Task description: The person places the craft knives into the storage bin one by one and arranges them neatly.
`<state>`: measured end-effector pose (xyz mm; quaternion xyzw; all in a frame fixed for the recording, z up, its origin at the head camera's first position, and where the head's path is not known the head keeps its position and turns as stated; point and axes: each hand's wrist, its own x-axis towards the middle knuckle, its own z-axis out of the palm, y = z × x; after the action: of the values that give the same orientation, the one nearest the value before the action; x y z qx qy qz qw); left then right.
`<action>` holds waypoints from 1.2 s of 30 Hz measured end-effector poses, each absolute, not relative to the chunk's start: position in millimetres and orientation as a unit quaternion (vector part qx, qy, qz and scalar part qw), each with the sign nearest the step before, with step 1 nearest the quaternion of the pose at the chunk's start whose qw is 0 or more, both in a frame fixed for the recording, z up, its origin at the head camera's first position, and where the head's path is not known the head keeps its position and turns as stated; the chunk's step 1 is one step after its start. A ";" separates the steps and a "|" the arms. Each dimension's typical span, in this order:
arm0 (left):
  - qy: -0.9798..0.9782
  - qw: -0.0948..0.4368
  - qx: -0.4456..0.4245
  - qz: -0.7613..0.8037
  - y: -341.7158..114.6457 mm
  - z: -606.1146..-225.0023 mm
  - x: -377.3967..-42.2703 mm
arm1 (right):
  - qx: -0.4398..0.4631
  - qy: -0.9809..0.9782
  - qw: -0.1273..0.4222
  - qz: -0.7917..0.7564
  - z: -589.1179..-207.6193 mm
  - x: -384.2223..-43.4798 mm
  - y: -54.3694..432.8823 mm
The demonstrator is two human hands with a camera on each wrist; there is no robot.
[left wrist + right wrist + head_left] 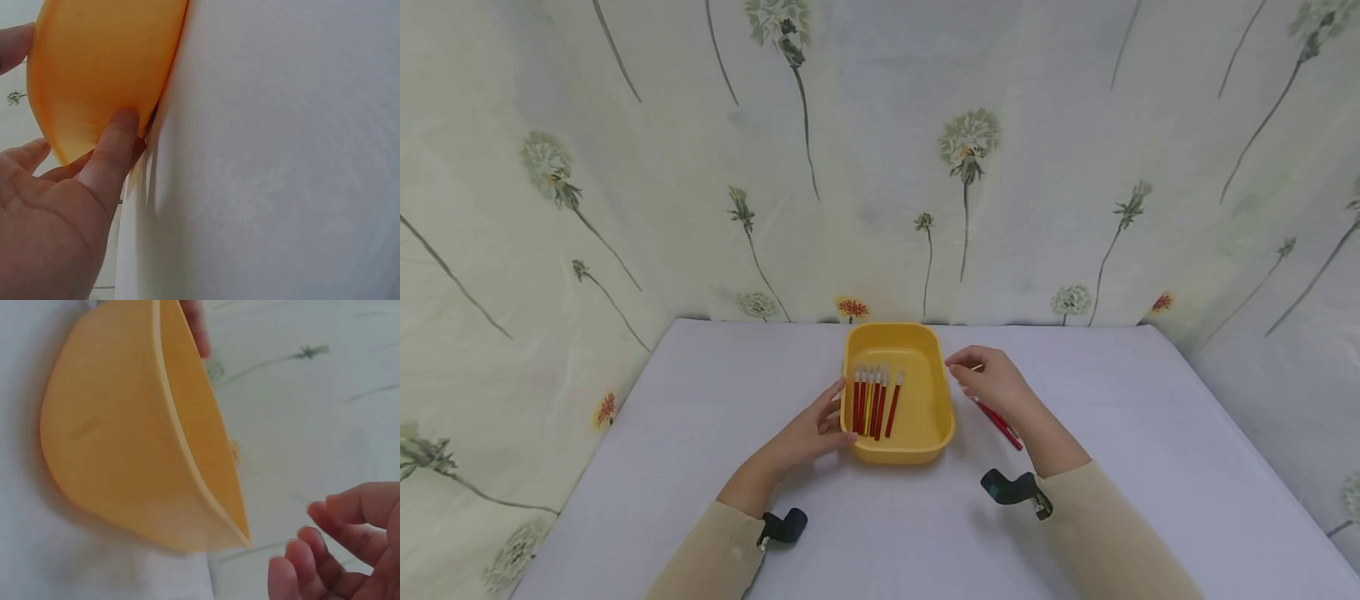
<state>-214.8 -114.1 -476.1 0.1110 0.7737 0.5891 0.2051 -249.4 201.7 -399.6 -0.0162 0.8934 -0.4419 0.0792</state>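
A yellow plastic tray (928, 408) stands at the middle of the table. Several slim red sticks (877, 417) with pale tips, which look like paintbrushes, lie side by side in its left half; one is yellow (867, 408). My left hand (808, 429) holds the tray's front left corner, thumb at the front rim and fingers along the outer wall (94, 69). Just beyond the right rim hovers my right hand (996, 382), its fingers (315, 550) loosely bent and apart, with nothing seen between them. Beneath it, more red sticks (1000, 423) lie slanted on the table.
A white cloth (722, 392) covers the table. Behind and at both sides hangs a backdrop (880, 167) printed with dandelions. Each wrist wears a black camera mount, the left one (784, 527) low over the table, the right one (1007, 487) below the loose sticks.
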 end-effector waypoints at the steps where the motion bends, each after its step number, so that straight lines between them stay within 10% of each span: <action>1: 0.774 0.205 0.111 0.589 -114.1 -475.9 -214.6 | -0.015 0.896 0.081 -0.437 -399.0 -248.5 207.8; 36: 0.776 0.206 0.099 0.587 -112.5 -473.5 -209.9 | -0.001 0.920 0.155 -0.359 -468.3 -272.6 284.4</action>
<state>-209.9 -112.5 -473.5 0.0990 0.7764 0.5873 0.2060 -272.6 284.4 -468.3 -0.0013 0.9203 -0.3591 0.1552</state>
